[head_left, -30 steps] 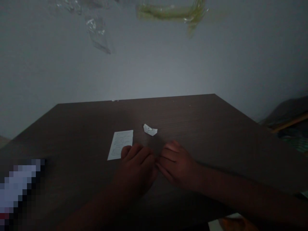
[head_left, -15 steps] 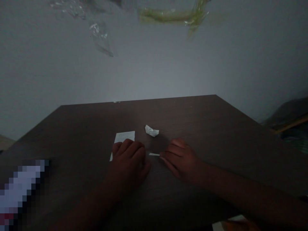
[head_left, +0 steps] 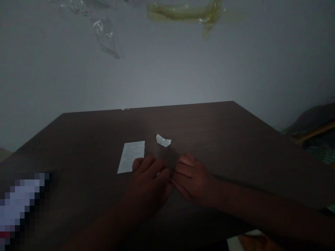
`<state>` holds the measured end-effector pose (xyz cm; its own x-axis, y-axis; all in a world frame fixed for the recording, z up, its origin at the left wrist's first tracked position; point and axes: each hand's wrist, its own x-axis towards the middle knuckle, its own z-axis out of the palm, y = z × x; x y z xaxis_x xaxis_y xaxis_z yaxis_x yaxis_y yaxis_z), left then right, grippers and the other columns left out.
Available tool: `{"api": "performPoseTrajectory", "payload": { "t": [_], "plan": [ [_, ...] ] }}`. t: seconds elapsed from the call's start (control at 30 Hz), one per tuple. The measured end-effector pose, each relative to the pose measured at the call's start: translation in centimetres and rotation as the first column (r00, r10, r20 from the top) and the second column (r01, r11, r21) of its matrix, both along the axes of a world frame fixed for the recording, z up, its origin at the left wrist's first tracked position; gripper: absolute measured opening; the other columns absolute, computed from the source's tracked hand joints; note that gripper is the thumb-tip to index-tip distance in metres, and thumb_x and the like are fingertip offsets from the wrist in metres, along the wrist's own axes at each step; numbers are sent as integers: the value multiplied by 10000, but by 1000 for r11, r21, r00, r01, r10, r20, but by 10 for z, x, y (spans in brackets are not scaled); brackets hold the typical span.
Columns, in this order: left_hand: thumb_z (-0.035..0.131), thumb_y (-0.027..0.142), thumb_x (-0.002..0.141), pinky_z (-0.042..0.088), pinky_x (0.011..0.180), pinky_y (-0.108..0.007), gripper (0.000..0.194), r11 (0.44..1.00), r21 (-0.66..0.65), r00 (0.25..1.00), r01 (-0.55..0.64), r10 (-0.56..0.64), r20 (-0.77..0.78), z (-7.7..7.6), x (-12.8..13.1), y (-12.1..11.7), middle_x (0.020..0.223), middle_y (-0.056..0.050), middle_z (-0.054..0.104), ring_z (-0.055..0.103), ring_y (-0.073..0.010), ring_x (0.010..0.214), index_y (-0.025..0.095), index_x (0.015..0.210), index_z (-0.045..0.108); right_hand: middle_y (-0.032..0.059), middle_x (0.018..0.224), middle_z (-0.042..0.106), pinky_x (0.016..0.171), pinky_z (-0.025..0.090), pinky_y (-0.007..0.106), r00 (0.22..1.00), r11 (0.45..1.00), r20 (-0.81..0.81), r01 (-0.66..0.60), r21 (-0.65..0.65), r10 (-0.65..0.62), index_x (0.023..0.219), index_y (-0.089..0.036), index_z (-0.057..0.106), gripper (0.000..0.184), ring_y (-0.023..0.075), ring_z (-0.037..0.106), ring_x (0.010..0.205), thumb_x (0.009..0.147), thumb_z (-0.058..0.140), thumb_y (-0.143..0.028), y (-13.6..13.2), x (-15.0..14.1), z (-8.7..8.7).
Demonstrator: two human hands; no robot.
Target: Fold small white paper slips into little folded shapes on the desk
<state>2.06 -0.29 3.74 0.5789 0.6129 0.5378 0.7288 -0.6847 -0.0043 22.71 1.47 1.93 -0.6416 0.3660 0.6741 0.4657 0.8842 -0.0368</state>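
My left hand [head_left: 148, 183] and my right hand [head_left: 192, 177] rest on the dark wooden table [head_left: 222, 139], near its middle. Their curled fingertips are pressed together. The small white paper strip they pinch is almost wholly hidden between them. A flat printed paper slip [head_left: 129, 155] lies just beyond my left hand, and the fingertips reach its near right corner. A small crumpled, folded bit of white paper [head_left: 163, 140] sits a little farther back, apart from both hands.
The table's far edge meets a pale wall with clear plastic film [head_left: 106, 35] and yellowish tape [head_left: 183, 12] stuck high up. A blurred-out patch [head_left: 19, 205] lies at the near left. Dim clutter [head_left: 316, 139] sits beyond the right edge, and something orange [head_left: 251, 242] below the near edge.
Half a second ago my hands were apart, with the white strip showing at my right fingertips. They have since closed together over it, and my left hand has slid right, off the printed slip.
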Motion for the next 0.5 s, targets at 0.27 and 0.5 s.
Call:
{"api": "performPoseTrajectory", "payload": {
  "t": [0.27,0.5],
  "plan": [
    [602,99,933,393,806,-437,205,993,24,992,-118,117,47,0,-29,16,880,-46,709,617,-269,873,224,772,580,46,823,683,774,491,372,996,999,-83,43,11,-42,1015,-158,727,183,207,581,797,1098,563,-152,10,13,-4],
    [597,95,1002,417,798,-421,170,999,36,995,2,-5,101,3,-10,3,929,-24,762,660,-241,867,216,901,661,43,790,665,729,481,378,997,1000,-74,26,-5,-26,953,-169,728,202,214,572,776,1085,576,-155,7,8,-5]
  ]
}}
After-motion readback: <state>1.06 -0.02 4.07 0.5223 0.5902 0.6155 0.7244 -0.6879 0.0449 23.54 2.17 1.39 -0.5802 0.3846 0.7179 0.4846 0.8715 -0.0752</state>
